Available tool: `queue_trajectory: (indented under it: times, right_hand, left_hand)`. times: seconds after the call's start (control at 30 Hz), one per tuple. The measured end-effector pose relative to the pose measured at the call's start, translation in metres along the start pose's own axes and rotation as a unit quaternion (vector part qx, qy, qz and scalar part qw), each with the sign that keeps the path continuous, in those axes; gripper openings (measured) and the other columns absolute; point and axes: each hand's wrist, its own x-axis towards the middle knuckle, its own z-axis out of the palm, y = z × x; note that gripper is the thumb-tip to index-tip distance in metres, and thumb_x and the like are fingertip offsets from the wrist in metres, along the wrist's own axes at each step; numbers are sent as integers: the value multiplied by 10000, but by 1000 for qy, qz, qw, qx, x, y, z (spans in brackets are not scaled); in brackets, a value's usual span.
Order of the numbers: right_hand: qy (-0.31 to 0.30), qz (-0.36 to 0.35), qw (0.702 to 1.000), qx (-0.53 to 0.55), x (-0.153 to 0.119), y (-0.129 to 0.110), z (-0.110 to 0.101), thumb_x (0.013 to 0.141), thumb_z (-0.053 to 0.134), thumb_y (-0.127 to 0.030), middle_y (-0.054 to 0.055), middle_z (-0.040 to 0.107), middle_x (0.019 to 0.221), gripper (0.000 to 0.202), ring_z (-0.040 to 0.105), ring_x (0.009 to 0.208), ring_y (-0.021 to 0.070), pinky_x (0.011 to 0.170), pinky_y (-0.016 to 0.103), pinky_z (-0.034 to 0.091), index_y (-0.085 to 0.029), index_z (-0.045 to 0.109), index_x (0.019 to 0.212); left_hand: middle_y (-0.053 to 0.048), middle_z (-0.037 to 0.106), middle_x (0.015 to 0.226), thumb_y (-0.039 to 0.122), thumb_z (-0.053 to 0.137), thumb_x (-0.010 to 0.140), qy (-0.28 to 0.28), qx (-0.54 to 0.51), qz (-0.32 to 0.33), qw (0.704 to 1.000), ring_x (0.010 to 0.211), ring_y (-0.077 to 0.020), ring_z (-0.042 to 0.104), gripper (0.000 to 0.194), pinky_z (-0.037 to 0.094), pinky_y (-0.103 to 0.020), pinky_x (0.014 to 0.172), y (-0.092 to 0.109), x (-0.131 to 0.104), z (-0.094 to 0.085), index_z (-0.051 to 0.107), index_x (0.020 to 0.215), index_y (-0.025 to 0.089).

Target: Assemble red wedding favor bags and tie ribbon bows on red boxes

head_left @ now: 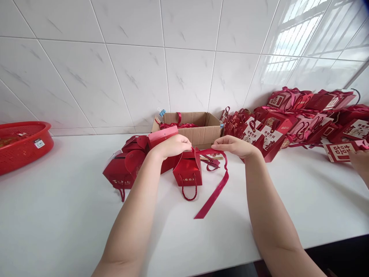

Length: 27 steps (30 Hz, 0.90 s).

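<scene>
A small red gift box (pixel 188 172) with a twisted cord handle stands upright on the white table. My left hand (pixel 176 146) is closed at the top of this box, its fingertips pinched at the ribbon end by the flap. To the right, my right hand (pixel 232 146) pinches the dark red ribbon (pixel 215 194), which runs taut from the box top and then hangs down onto the table. Just left of the box, partly behind my left forearm, sit several other red gift boxes (pixel 118 171).
Behind is an open cardboard carton (pixel 198 132) with red ribbons inside and clips on its rim. A red plastic basket (pixel 43 140) stands far left. Decorated red boxes (pixel 305 111) are heaped at the right, where another person's hand (pixel 361 161) touches one. Scissors (pixel 212 163) lie behind the ribbon.
</scene>
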Motion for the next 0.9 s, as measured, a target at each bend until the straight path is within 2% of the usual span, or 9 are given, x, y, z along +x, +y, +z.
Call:
queue_trajectory:
  times: [0.13,0.23,0.3,0.37,0.5,0.6,0.67,0.77,0.9]
  right_hand:
    - [7,32,999,-36,4,2,1,794,581,-582,-19,481,614,458,420,565,91,582,266,346,-176,472,614]
    - [-5,48,997,-59,8,5,2,792,586,-581,-14,493,629,445,429,573,95,585,267,352,-175,487,637]
    - [-4,57,996,-71,9,5,3,791,592,-574,-7,520,656,419,434,577,98,587,268,360,-174,535,678]
    - [33,45,996,-73,11,3,5,785,607,-564,11,567,729,389,469,621,113,618,274,388,-176,595,762]
    - [135,-95,986,20,17,-9,19,841,534,-573,50,619,920,396,549,831,160,778,293,440,-199,639,916]
    - [102,-198,966,134,19,-22,31,896,435,-582,53,621,932,427,572,890,162,858,311,444,-206,637,872]
    - [84,-216,960,155,17,-28,36,890,459,-577,45,609,831,436,581,817,154,815,310,457,-190,611,761]
    - [71,-208,964,146,12,-35,38,863,554,-521,18,564,697,390,555,673,129,689,287,454,-173,566,686]
    - [108,-219,957,159,4,-39,34,841,605,-479,-18,497,622,344,520,604,106,635,262,437,-183,527,685]
  left_hand:
    - [-26,658,1116,351,588,741,16,-40,19,999,1103,-229,565,248,435,-313,926,7,-8,-2,674,926,210]
    - [-42,656,1049,346,581,760,45,-81,53,994,1023,-225,585,221,456,-343,891,13,-12,-2,661,896,192]
    - [-55,653,992,322,587,762,49,-152,99,982,952,-209,602,190,475,-354,866,15,-14,-2,649,853,168]
    - [-64,652,929,285,605,753,36,-251,152,955,914,-198,617,154,490,-364,870,17,-17,-3,634,814,147]
    - [-76,668,872,235,623,738,5,-380,211,901,948,-231,636,114,500,-415,903,22,-22,-4,607,789,134]
    - [-60,670,856,214,604,739,-6,-415,214,884,954,-233,642,87,504,-427,902,25,-22,-3,592,787,142]
    - [-35,654,803,201,583,734,-1,-425,215,879,912,-215,649,66,509,-415,891,25,-21,-2,577,777,150]
    - [-17,632,768,226,558,741,42,-380,205,901,865,-197,647,69,520,-368,837,25,-20,-2,553,776,166]
    - [-34,665,870,378,610,753,112,-110,102,982,894,-218,631,196,492,-320,779,18,-21,-4,595,817,193]
